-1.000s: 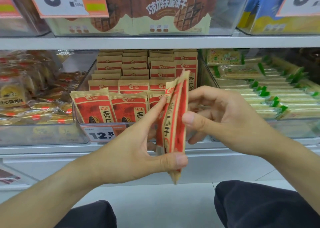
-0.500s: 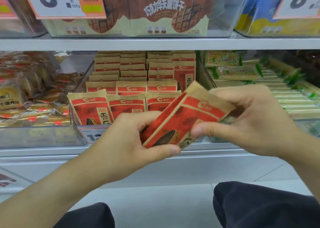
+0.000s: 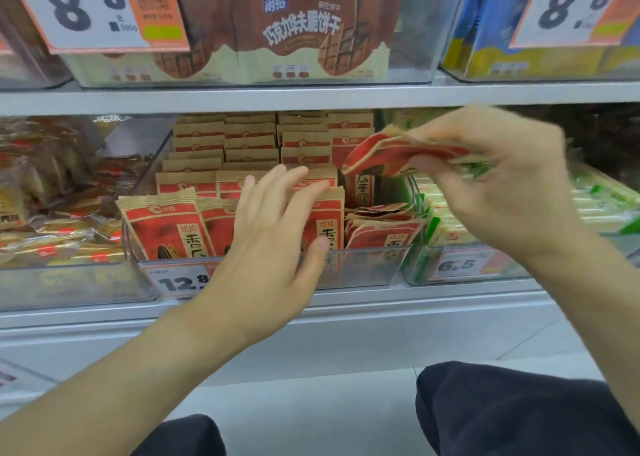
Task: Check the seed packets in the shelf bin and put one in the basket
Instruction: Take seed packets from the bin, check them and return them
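We see our right hand [image 3: 502, 185] pinching one flat, crinkly seed packet [image 3: 398, 154], red and brown paper, held up tilted over the right end of the clear plastic bin [image 3: 360, 265]. Our left hand [image 3: 273, 234] is open, fingers spread and holding nothing, in front of the packets in the bin [image 3: 166, 223]. Those stand in rows, too many to count; a few lie flat at the right end, with some open room above them. One white price tag [image 3: 180, 282] sits on the bin's front wall. The grey shelf edge [image 3: 415, 296] runs under the bin. We see no basket here.
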`<act>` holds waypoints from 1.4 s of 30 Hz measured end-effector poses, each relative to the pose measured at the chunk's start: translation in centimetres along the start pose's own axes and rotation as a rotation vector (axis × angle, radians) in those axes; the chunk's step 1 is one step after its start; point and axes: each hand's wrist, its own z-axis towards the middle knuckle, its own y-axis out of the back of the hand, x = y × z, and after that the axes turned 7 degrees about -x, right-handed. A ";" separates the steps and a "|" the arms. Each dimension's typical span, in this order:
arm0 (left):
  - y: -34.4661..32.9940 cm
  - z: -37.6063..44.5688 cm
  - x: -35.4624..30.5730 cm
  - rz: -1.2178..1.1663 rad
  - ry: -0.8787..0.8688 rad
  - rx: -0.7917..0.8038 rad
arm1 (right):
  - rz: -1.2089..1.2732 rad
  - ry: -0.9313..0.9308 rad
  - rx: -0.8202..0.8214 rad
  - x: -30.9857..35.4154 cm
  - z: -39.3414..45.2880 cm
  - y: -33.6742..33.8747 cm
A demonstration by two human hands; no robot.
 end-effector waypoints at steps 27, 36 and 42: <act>-2.3 1.8 -0.8 0.410 -0.120 0.160 | 0.020 -0.574 0.341 -5.6 3.8 -7.9; -2.3 1.9 -0.5 0.471 -0.142 0.164 | -0.081 -0.636 0.553 -7.2 4.1 -9.4; -2.3 1.8 -0.5 0.456 -0.137 0.162 | -0.004 -0.580 0.305 -7.0 3.5 -9.3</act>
